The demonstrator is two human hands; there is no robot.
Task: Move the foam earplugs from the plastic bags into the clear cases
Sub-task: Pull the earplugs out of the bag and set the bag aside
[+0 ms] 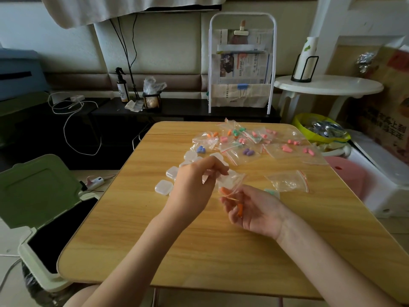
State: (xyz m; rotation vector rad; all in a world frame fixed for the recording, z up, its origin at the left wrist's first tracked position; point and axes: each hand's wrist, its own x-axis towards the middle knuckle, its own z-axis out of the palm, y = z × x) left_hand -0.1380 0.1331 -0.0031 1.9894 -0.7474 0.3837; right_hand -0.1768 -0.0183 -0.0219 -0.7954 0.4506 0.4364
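My left hand [194, 182] pinches the top of a small clear plastic bag [230, 182] above the middle of the wooden table [199, 240]. One orange earplug [223, 190] shows at the bag's lower end. My right hand [254, 209] lies palm up under the bag, fingers curled, with another orange earplug [240, 209] in it. Several clear square cases [163, 187] lie closed to the left of my left hand. Several bags of coloured earplugs [247, 140] are spread along the far side. An empty bag [287, 180] lies to the right, by a case holding teal earplugs [271, 192].
A green-lidded waste bin [44, 209] stands open at the table's left edge. A yellow tub [321, 131] and a pink stool [347, 173] stand to the right. A white paper rack [241, 63] and a dark low shelf [177, 107] stand behind the table.
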